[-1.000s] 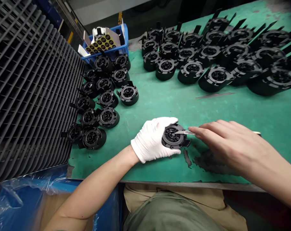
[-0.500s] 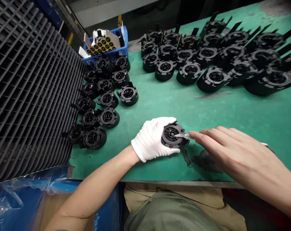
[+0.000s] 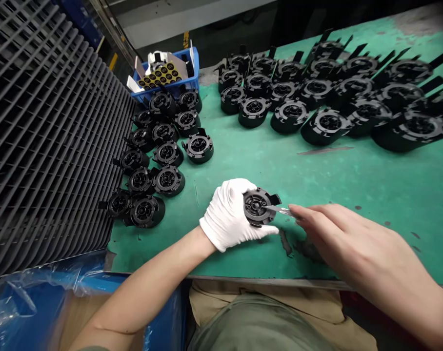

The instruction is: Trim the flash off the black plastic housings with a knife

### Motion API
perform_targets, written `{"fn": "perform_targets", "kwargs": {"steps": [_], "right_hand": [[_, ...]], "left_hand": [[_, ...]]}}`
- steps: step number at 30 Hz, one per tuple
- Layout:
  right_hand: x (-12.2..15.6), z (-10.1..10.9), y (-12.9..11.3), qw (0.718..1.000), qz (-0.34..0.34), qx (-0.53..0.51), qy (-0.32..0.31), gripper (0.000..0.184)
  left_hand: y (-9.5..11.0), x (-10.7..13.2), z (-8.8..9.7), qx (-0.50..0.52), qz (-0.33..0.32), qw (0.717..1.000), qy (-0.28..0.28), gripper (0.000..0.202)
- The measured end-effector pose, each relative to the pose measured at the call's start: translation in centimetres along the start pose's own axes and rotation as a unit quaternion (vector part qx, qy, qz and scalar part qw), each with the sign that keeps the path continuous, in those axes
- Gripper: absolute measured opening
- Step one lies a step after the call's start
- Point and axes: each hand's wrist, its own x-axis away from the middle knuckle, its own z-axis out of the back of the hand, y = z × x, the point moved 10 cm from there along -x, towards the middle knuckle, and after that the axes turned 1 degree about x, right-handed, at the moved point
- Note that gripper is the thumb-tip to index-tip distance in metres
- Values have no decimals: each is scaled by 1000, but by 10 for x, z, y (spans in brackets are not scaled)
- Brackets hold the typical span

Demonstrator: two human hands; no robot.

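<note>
My left hand [image 3: 229,214], in a white glove, grips a round black plastic housing [image 3: 257,204] just above the green table, its ribbed face turned up towards me. Bare and closed, my right hand [image 3: 338,239] pinches a craft knife [image 3: 280,210] with a thin pointed metal blade. The blade's tip lies over the middle of the housing's face; whether it touches the plastic I cannot tell. Most of the knife's handle is hidden inside my fingers.
Several more black housings [image 3: 166,180] stand in rows on the left, and others [image 3: 291,114] fill the back right of the green table [image 3: 243,156]. A blue bin [image 3: 187,83] holds a sheet of round stickers [image 3: 161,75]. A dark grid rack [image 3: 49,136] rises along the left.
The housing has been turned in my left hand, so its tab now points to the upper right. The knife stays over its face. The whole view has shifted slightly.
</note>
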Motion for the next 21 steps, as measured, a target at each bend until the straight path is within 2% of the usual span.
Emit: {"fn": "perform_targets", "kwargs": {"steps": [6,13,19,21], "right_hand": [[-21,8,-14,999,35,38,12,62],[-29,15,-23,996,60,67,-7,61],[-27,10,-17,998,46,45,21,56],[-27,8,-19,997,59,48,15,54]], "left_hand": [[-8,-5,-11,1,14,999,-47,121],[-6,-7,-12,-13,17,998,-51,104],[-2,-10,-11,-12,2,999,-45,105],[-3,-9,-12,-13,4,999,-49,105]]}}
